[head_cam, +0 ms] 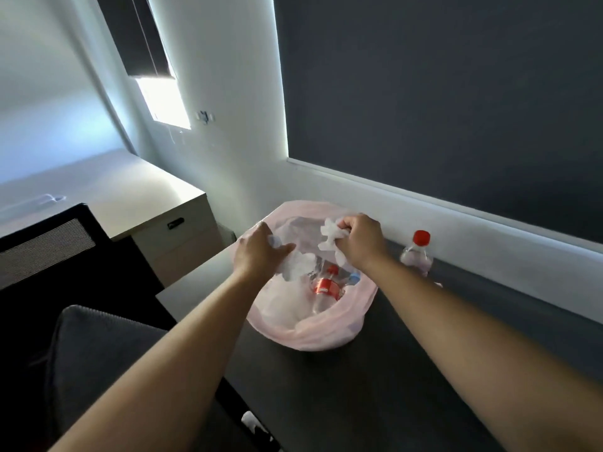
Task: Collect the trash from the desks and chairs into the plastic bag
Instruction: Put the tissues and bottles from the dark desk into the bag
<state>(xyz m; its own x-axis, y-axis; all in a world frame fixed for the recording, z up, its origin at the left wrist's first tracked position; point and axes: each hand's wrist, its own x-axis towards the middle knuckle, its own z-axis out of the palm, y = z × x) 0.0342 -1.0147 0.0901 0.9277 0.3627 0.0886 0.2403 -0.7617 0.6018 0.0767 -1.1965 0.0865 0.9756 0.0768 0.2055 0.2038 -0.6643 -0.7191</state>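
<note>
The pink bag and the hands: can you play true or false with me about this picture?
1. The pink bag sits on the dark desk. True.
2. The bag is empty. False: a red-label bottle lies inside it.
3. The right hand holds a crumpled tissue over the bag. True.
4. The left hand holds a bottle. False: it holds a second tissue.
5. The standing bottle beside the bag has a blue cap. False: its cap is red.
</note>
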